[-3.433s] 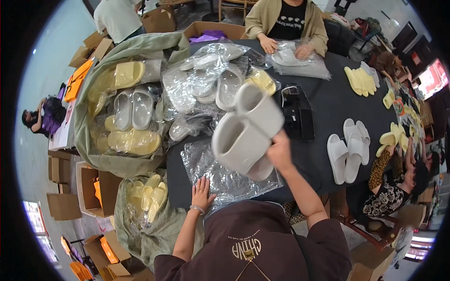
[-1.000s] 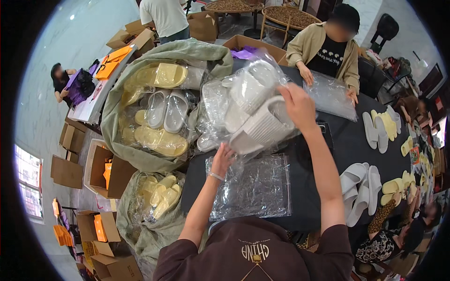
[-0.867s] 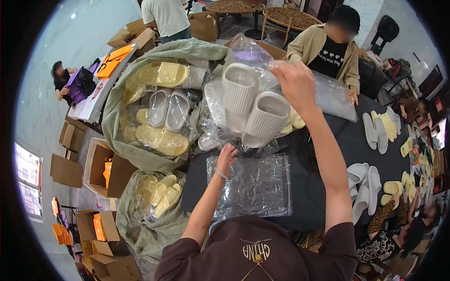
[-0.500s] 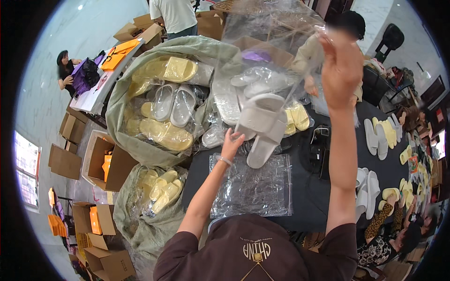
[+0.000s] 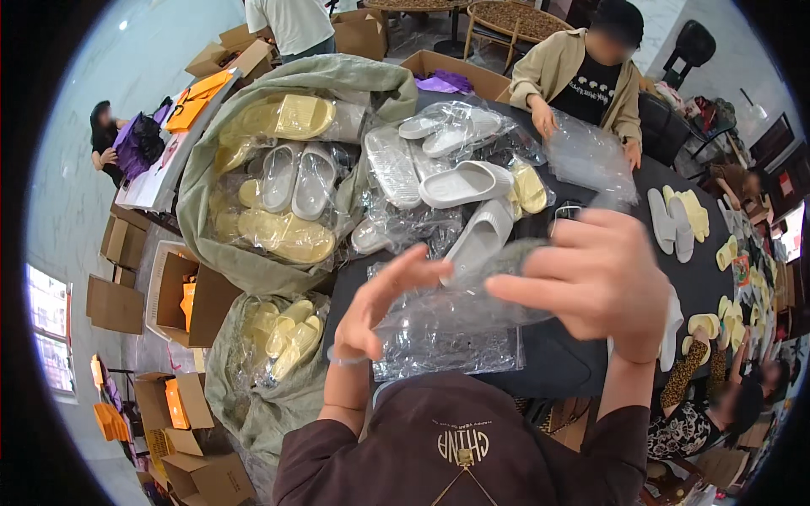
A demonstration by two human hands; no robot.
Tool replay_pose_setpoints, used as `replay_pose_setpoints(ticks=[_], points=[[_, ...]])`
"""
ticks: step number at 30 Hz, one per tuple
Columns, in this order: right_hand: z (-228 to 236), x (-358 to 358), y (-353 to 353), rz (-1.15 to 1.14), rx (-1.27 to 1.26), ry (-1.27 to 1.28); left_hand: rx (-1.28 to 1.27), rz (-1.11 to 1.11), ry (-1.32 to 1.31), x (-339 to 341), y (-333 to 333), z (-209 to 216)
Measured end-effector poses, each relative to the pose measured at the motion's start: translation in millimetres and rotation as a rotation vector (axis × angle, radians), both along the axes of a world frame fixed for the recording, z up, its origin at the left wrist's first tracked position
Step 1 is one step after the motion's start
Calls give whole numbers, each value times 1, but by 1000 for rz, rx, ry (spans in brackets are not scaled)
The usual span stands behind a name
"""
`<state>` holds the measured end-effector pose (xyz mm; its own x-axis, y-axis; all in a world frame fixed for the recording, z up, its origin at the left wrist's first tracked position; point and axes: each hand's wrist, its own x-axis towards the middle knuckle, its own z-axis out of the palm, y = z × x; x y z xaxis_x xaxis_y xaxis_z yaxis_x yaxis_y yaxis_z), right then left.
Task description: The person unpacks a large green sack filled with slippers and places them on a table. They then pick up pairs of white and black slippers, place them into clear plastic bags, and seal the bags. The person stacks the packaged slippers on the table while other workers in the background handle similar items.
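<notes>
My right hand (image 5: 586, 274), blurred by motion, has its fingers curled round the edge of a clear plastic bag (image 5: 472, 316). The bag stretches across in front of me toward my left hand (image 5: 375, 299), whose thumb and fingers are apart beside it. Just beyond my hands lie two loose grey slippers. One grey slipper (image 5: 466, 184) lies crosswise on the far side, and the nearer grey slipper (image 5: 481, 238) points toward me, its near end partly behind the bag. Below the held bag lies a stack of flat clear bags (image 5: 498, 354) on the dark table (image 5: 548, 358).
Bagged slippers (image 5: 392, 169) lie beyond on the left. A large green sack (image 5: 198, 202) and a smaller green sack (image 5: 232, 396) hold bagged slippers. Across the table a person handles clear bags (image 5: 591, 156). Slipper pairs (image 5: 671, 223) line the right; cardboard boxes (image 5: 207, 304) stand left.
My right hand has come down from high up with the plastic bag. My left hand has let go of the grey slippers, which now lie on the table, and has drawn nearer me.
</notes>
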<state>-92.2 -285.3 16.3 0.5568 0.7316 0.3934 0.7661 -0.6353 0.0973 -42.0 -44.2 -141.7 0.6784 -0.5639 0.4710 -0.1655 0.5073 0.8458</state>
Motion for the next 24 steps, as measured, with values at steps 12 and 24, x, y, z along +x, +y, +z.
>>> replay_pose_setpoints(ticks=[12, 24], points=[[-315, 98, -32, -639, 617, 635, 510, 561, 929, -83, 67, -235], [-435, 202, -17, -1368, 1221, 574, 445, 813, 1020, -119, 97, -299]])
